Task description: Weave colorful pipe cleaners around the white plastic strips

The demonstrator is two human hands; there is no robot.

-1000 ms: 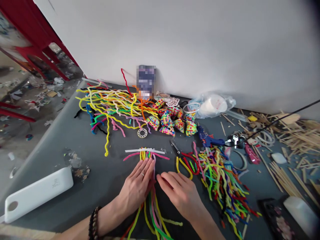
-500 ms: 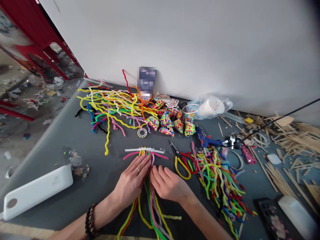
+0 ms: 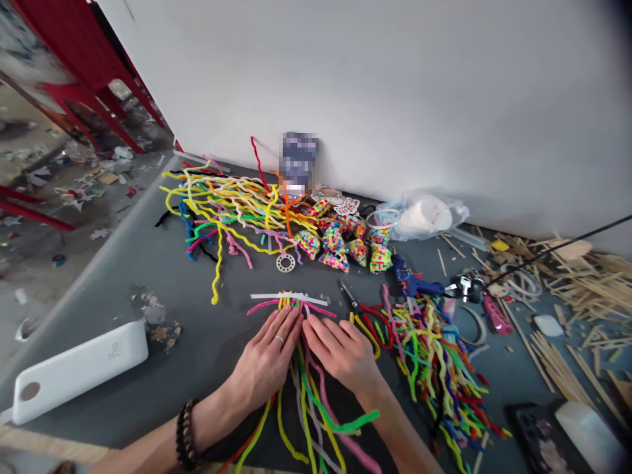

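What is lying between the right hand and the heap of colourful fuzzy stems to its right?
In the head view, the scissors, with red and yellow handles, lie between the right hand and that heap of fuzzy stems.

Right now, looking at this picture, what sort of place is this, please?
Probably a craft workspace: the left hand lies over coloured fuzzy strands, with scissors and what looks like a blue glue gun on the same grey table.
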